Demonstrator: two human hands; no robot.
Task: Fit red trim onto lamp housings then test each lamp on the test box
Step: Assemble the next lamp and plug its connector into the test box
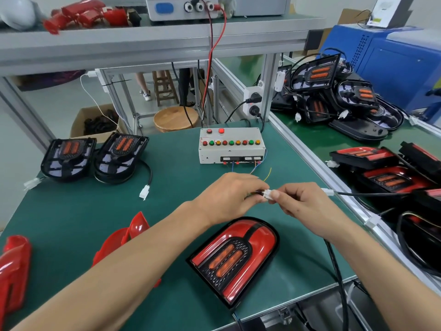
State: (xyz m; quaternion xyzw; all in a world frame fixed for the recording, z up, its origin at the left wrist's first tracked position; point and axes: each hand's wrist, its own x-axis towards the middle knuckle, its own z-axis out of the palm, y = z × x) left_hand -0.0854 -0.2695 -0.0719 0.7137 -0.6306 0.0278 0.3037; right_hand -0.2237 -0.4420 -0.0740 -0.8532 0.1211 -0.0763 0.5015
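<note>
A lamp (235,260) with red trim fitted lies on the green mat near the front edge, below my hands. My left hand (229,197) pinches the test box's white connector (265,194), whose thin coloured wires run back to the white test box (231,145). My right hand (307,206) pinches the lamp's white connector (272,196), and the two plugs meet between my fingertips. The lamp's black cable (335,266) runs down past my right wrist. Two bare black housings (68,155) (120,154) stand at the left. Loose red trims (13,266) (137,228) lie front left.
Bare housings (334,91) with tangled cables are piled on the right bench, and lamps with red trim (386,177) lie nearer. An aluminium rail (317,168) divides the benches. More red trims (81,14) sit on the upper shelf. A cardboard box (95,123) and wooden stool (175,119) stand behind.
</note>
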